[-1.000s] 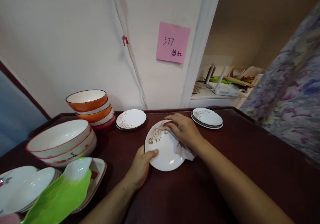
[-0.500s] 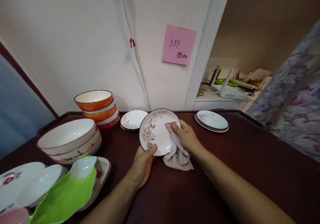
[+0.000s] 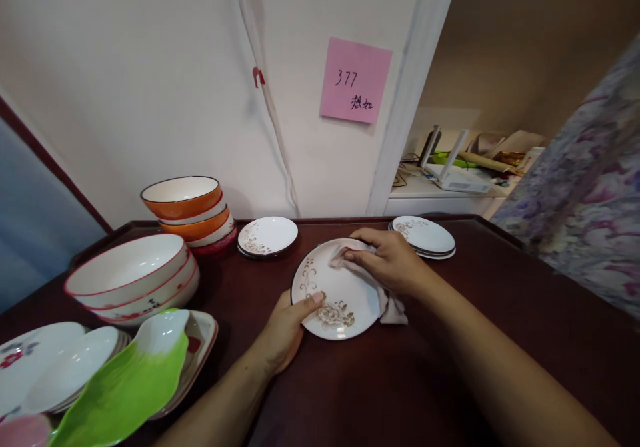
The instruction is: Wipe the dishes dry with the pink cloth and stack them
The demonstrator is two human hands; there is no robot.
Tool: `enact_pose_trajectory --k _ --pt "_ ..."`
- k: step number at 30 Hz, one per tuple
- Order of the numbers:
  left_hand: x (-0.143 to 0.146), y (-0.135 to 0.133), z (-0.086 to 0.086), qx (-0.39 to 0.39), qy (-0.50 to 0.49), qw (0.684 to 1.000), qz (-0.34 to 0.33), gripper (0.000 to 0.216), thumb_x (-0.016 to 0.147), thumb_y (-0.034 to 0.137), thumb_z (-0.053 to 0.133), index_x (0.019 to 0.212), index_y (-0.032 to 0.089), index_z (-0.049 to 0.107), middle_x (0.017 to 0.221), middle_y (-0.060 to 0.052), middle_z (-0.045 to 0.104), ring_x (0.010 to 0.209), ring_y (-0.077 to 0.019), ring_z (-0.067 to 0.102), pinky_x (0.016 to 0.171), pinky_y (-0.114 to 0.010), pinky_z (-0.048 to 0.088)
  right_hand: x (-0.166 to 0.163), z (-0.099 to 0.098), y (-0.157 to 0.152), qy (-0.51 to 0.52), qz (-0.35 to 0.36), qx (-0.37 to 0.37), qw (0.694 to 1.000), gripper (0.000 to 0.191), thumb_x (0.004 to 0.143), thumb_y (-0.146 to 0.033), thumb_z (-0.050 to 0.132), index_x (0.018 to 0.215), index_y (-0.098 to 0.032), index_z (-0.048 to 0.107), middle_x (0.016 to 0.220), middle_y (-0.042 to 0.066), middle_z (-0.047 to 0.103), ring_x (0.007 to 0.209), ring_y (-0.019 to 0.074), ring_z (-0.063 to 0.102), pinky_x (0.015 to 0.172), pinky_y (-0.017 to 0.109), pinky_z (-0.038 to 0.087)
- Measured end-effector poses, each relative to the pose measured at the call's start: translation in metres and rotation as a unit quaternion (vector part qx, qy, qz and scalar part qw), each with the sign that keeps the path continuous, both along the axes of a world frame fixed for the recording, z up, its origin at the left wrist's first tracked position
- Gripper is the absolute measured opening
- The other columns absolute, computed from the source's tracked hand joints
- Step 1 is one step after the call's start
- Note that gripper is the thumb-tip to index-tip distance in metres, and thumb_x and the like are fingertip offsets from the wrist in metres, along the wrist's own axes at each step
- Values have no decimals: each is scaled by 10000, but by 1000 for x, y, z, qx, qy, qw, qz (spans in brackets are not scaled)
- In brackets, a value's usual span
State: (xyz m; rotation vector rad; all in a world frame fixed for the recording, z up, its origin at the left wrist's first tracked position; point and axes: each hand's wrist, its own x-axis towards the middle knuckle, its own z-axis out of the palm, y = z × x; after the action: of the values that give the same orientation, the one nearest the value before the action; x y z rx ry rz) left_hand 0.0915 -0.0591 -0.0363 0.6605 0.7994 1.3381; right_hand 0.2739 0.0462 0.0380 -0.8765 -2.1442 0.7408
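Note:
My left hand (image 3: 283, 330) grips the near rim of a small white plate (image 3: 334, 294) with a gold flower pattern, thumb on top, above the dark red table (image 3: 490, 314). My right hand (image 3: 390, 260) presses a pale pink cloth (image 3: 387, 304) onto the plate's far right side, fingers closed on the cloth. The plate lies nearly level, its flower turned towards me.
Two small stacks of matching plates (image 3: 267, 235) (image 3: 424, 235) sit at the table's far edge. Orange bowls (image 3: 186, 208) and white red-rimmed bowls (image 3: 131, 279) stand at the left, with a green leaf dish (image 3: 125, 387) and white plates (image 3: 45, 370) nearest me. A floral curtain (image 3: 580, 180) hangs on the right.
The plate has gone from tilted up facing me to lying nearly flat, and it has turned so the flower is at the near edge. My right hand and cloth moved to the far rim.

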Motion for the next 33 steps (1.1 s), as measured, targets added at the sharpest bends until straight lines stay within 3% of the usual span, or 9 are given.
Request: enact_pose_trajectory --k 4,7,9,12,15,20,23,29,33 --pt "1 3 1 3 -19 998 63 522 766 200 710 1261 100 580 1175 -184 670 1070 -310 637 950 -442 497 -15 -24 6 141 -92 -72 983 255 771 -426 642 848 -188 690 815 24 695 755 182 610 670 282 441" --pt "-1 6 2 16 -52 990 133 546 766 167 709 1290 145 557 1211 -146 661 1119 -280 615 982 -413 485 -40 -51 -4 212 -143 -215 942 335 727 -475 659 837 -159 660 766 40 693 702 193 619 616 285 455" --pt "-2 8 2 20 -73 983 170 561 762 149 711 1298 168 550 1228 -127 655 1143 -268 601 999 -406 476 -57 -67 -15 259 -132 -310 905 371 709 -468 675 914 -161 644 845 58 715 766 212 651 668 305 494" --pt "-5 8 2 24 -75 982 173 565 765 153 711 1305 181 547 1249 -116 645 1175 -265 580 1023 -403 456 -69 -77 -23 322 -84 -373 866 436 689 -446 705 1019 -176 612 985 77 719 872 227 670 782 345 518" --pt "-6 5 2 42 -60 990 124 571 771 180 708 1318 187 542 1283 -113 624 1203 -275 558 1047 -405 428 -56 -65 -15 319 -63 -366 872 446 671 -456 733 995 -171 619 920 72 723 797 215 673 755 344 524" --pt "-8 3 -1 17 -47 996 68 544 805 244 677 1324 158 539 1237 -142 647 1157 -307 589 1010 -438 453 -16 -32 2 206 -17 -275 939 371 732 -476 705 926 -162 660 804 53 700 675 181 631 590 279 481" --pt "-8 4 -3 -13 -38 998 51 559 785 230 696 1314 132 547 1194 -166 665 1107 -319 620 976 -445 478 -7 -23 4 145 -9 -237 961 353 766 -486 669 900 -160 683 776 53 688 670 179 615 551 264 452" --pt "-3 5 0 -15 -30 996 88 538 765 206 720 1278 126 576 1183 -163 672 1076 -292 639 965 -412 497 -25 -42 6 195 -113 -214 950 347 716 -487 682 828 -159 677 705 25 662 609 160 586 541 267 442" --pt "-3 6 4 9 -51 991 127 525 785 203 706 1289 158 565 1212 -131 664 1111 -264 621 991 -395 482 -54 -69 -10 252 -146 -282 914 389 703 -470 694 931 -158 653 863 67 712 769 210 660 680 317 513"
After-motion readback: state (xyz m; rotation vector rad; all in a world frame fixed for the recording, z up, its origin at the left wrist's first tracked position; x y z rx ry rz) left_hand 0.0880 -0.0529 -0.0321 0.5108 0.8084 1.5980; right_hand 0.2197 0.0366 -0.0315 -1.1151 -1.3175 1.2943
